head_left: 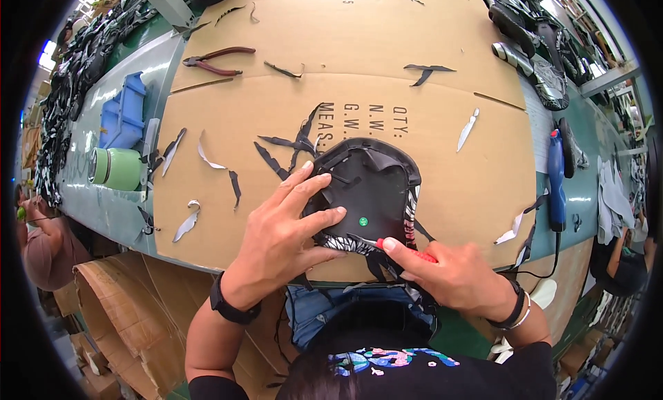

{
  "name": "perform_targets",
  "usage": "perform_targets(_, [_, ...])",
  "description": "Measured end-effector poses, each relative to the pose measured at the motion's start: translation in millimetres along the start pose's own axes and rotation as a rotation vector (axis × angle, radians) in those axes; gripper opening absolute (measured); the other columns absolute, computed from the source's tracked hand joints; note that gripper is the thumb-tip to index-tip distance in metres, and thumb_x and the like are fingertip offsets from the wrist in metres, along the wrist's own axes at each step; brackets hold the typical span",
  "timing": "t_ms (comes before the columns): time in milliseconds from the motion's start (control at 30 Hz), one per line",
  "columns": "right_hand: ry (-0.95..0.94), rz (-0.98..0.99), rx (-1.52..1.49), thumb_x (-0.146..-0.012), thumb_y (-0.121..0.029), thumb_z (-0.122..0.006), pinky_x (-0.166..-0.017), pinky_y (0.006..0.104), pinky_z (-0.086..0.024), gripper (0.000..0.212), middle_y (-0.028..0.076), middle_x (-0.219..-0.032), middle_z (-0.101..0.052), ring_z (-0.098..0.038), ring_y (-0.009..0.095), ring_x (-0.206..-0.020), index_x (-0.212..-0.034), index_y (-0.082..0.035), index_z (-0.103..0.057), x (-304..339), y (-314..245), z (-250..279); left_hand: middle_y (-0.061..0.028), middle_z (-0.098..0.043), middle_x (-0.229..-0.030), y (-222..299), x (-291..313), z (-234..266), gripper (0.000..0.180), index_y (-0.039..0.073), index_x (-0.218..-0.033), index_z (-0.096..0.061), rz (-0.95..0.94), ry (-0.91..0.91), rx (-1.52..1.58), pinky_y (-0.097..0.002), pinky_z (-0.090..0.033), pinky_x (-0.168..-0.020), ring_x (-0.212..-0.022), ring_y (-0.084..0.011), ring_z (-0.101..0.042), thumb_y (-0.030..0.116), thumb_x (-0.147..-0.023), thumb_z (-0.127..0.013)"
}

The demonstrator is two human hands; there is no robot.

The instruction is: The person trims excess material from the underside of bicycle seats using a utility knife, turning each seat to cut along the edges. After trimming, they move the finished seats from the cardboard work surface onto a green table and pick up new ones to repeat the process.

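A black shell-shaped piece (356,193), its hollow side up, lies at the near edge of the cardboard. Zebra-patterned covering wraps over its rim, and a small green sticker is inside. My left hand (286,224) rests over its left side, fingers spread and pressing on it. In my right hand (449,272) is a red-handled cutting tool (407,251), gripped near the front. Its thin dark tip touches the covering at the near rim. Dark strips of trimmed material (376,265) hang at the near edge, partly under the piece.
Cardboard (276,117) covers the table, strewn with cut scraps (186,220). Red-handled pliers (219,60) lie at the far left. A blue bin (124,113) and green cup (114,168) stand left; a blue corded tool (556,179) is right. Other people sit at both sides.
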State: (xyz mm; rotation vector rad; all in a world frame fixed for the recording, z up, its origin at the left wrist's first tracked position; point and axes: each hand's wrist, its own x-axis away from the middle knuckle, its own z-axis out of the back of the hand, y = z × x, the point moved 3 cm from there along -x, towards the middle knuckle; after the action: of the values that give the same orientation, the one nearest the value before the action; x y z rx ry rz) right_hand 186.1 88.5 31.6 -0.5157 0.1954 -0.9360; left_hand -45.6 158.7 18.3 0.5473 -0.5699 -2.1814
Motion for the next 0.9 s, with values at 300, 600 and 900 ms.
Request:
perform_targets(300, [-0.219,-0.133,0.142,-0.083,-0.007,-0.059,-0.037,0.0346,-0.038,0.067,0.008,-0.062,-0.041,-0.045,0.021,-0.045,-0.144,-0.029,-0.041,53.0,-6.3,4.4,-0.0059,-0.059,-0.122,0.0,-1.8,-0.2,0.046,0.017,-0.096,-0.074,0.028,0.006,-0.014,-0.0389,-0.053,-0.087,-0.122,-0.0294,-0.053,0.024,-0.052,-0.088])
perform_targets(600, [0.194,-0.481,-0.395,-0.085,-0.01,-0.068,-0.064,0.0267,-0.051,0.037,0.015,-0.09,-0.068,-0.068,0.02,-0.072,-0.119,-0.001,-0.055,55.3,20.2,6.8,-0.0087,-0.044,-0.14,3.0,-2.9,-17.1,0.057,0.02,-0.118,-0.063,-0.143,-0.161,-0.183,-0.0486,-0.041,-0.099,-0.132,-0.0392,-0.038,0.016,-0.064,-0.081])
perform_targets(900, [0.876,-0.749,-1.007,-0.094,-0.014,-0.057,-0.047,0.0192,-0.041,0.031,0.003,-0.078,-0.057,-0.054,0.007,-0.055,-0.121,-0.003,-0.046,54.9,46.8,4.3,-0.0074,-0.061,-0.094,-39.8,-163.2,97.9,0.045,0.002,-0.12,-0.059,0.465,0.117,0.725,-0.0294,-0.057,-0.057,-0.077,-0.0161,-0.06,0.031,-0.087,-0.068])
